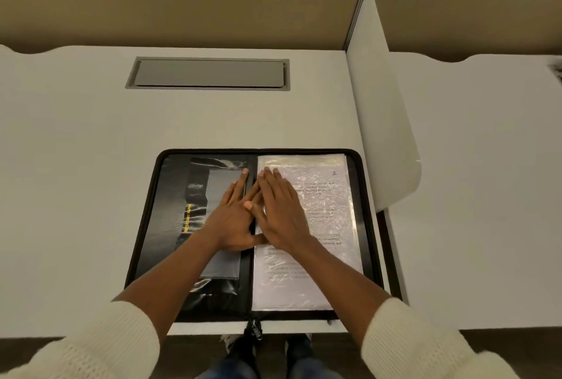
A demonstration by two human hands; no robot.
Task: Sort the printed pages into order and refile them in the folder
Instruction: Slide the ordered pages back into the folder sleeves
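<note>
Pressing: both hands lie flat, palms down, on the open folder [170, 196], fingers straight and close together, gripping nothing.
Left hand [231, 220]: rests on the pocket side, fingertips over the grey insert [223, 263], just beside the spine.
Right hand [282, 211]: rests on the top sleeve [328, 211]; its thumb side overlaps the left hand's fingers at the spine.
Folder: a black zip case opened flat on the white surface [91, 165], its near edge at the front edge of the surface, with the zip pull [254, 330] hanging off.
Pages: one printed page [319, 244] shows inside the top sleeve, on the right-hand half, with a handwritten 1 [334, 173] in its upper right corner. I cannot tell how many sleeves lie under it.
Stage: with the numbered sheet on top and sleeved, I judge the refiling close to done; this looks like smoothing before closing.
Handling: the sleeves look thin, glossy and crinkled, so I expect them to be light, floppy and slippery under a flat palm. The paper inside should crease easily. The case looks light and only semi-stiff.
Hold: I would pinch a sleeve at its free outer corner, away from the bound spine side. For closing, I would take the left cover by its outer rim.
Risk: sliding palms could buckle the plastic or drag a sheet askew.
</note>
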